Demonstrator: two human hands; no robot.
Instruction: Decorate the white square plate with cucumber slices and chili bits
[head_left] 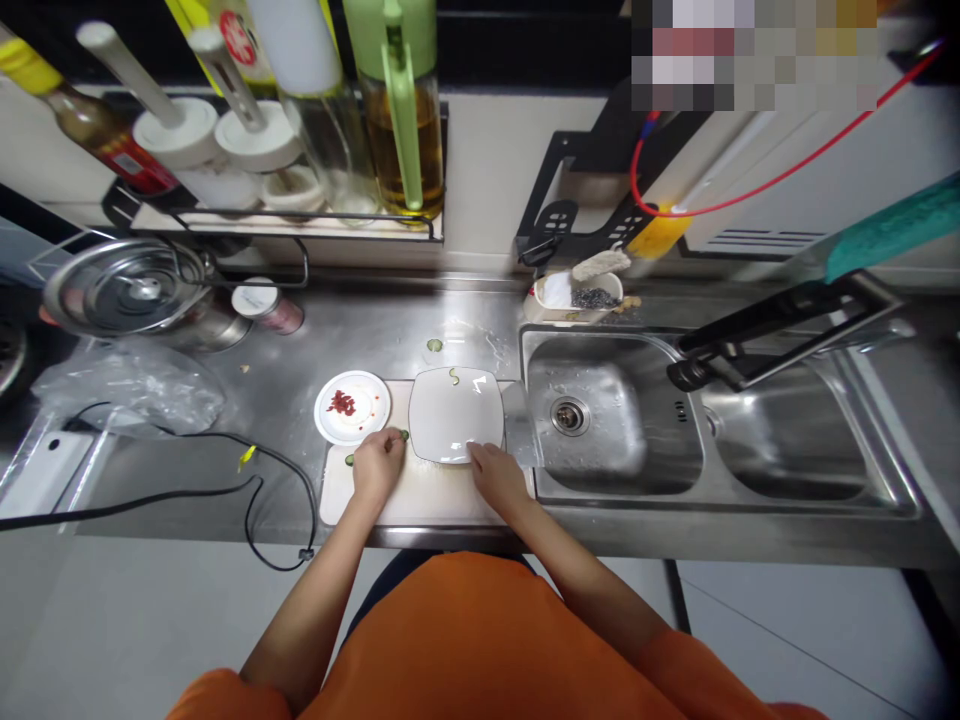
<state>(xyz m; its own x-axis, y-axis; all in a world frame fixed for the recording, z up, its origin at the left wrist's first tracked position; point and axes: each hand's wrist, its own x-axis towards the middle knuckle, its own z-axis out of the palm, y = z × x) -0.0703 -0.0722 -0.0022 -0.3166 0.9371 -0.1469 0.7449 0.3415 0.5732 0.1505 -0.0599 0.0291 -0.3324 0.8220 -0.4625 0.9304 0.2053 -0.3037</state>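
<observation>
My left hand [379,465] is closed over the left part of the white cutting board [435,505]. A small green piece, apparently cucumber [404,435], shows at its fingertips. Another green piece [349,460] lies by its left side. My right hand [499,478] has its fingers curled on the near rim of a squarish white plate [450,415], which sits over the board. One curved cucumber slice [454,377] lies near the plate's far edge. To the left, a round white plate [328,412] holds chopped red bits [343,403].
A broad knife blade [523,425] lies right of the plate, beside the double sink [615,485]. A green slice [434,345] rests behind the plate. Left are a lidded pot [142,290], plastic bag [127,385] and black cable [285,450]. Bottles [405,150] line the rack above.
</observation>
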